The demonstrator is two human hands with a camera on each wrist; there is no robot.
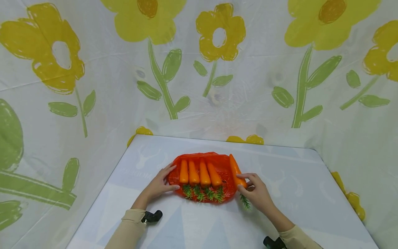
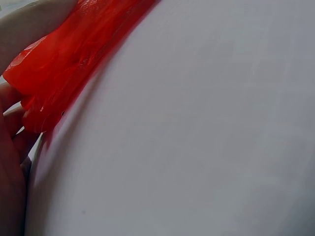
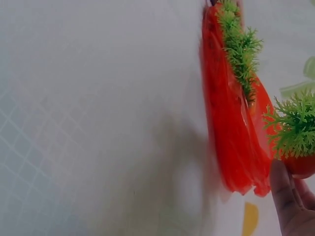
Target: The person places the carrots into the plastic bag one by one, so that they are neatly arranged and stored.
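A red plastic bag (image 1: 229,193) lies spread on the table, with several orange toy carrots (image 1: 204,174) in a row on it, their green leafy tops (image 1: 199,193) towards me. My left hand (image 1: 158,185) holds the bag's left edge, thumb on the near side and fingers farther back. In the left wrist view the red film (image 2: 74,59) shows between thumb and fingers. My right hand (image 1: 256,192) pinches another carrot (image 1: 235,167) by its thick end, tilted over the bag's right edge. Its leafy top (image 3: 298,125) hangs below the fingers.
The pale, patterned table (image 1: 280,173) extends around the bag on all sides. A white curtain with yellow flowers (image 1: 219,38) hangs behind the table and at both sides. Black wrist cameras (image 1: 152,216) are strapped by the sleeves.
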